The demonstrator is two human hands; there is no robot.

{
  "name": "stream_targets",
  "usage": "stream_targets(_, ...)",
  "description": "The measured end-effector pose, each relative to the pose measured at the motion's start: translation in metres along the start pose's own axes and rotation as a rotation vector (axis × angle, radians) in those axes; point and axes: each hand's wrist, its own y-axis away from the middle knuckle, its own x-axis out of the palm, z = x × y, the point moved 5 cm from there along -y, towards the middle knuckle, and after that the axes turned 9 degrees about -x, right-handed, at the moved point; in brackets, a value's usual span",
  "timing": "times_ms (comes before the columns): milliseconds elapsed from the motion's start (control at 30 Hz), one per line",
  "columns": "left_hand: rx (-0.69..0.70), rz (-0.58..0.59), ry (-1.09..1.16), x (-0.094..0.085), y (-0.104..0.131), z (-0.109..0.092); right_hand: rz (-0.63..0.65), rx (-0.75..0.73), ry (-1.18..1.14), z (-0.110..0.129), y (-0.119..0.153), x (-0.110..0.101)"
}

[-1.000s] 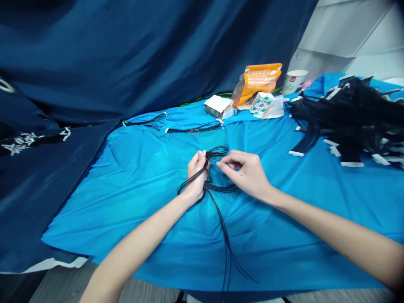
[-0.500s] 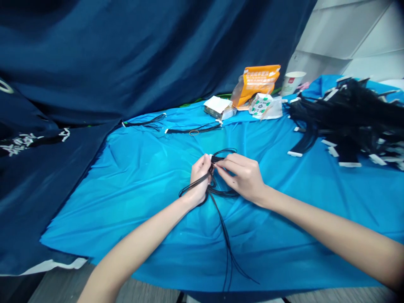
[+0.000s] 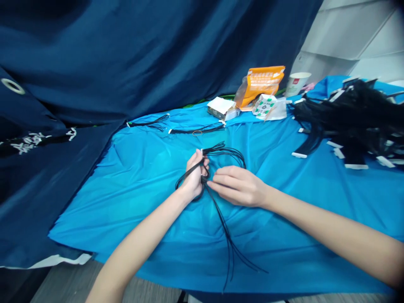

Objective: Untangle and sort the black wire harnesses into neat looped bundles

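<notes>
A looped bundle of thin black cables (image 3: 225, 229) is gripped in my left hand (image 3: 193, 179), near the middle of the blue cloth. Its upper strands arch to the right from a white connector by my left thumb, and its loose ends trail down toward the cloth's front edge. Just right of the bundle's crossing point, my right hand (image 3: 238, 186) has its fingers drawn together at the cables. What, if anything, lies between those fingertips is too small to make out.
Two shorter cable bundles (image 3: 151, 123) (image 3: 197, 131) lie at the back left of the cloth (image 3: 142, 168). Behind are a small box (image 3: 221, 108), an orange pouch (image 3: 261, 86) and a paper cup (image 3: 296, 84). Many black cables with white connectors (image 3: 353, 113) are heaped at the right.
My right hand has moved down, away from the white connector to the lower crossing of the cables. The upper strands now spread out freely to the right. The view has shifted slightly.
</notes>
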Motion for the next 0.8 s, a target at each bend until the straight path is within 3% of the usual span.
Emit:
stream_targets(167, -0.142, -0.057, 0.067, -0.003, 0.000, 0.001, 0.099, -0.065, 0.007, 0.004, -0.001, 0.007)
stream_targets(367, -0.260, -0.020, 0.147, 0.001, 0.001, 0.008, 0.027, -0.053, 0.097, 0.004, -0.005, 0.006)
stream_targets(800, -0.331, 0.002, 0.185, -0.002, -0.002, 0.013, 0.007, 0.006, -0.038, 0.003, -0.001, 0.008)
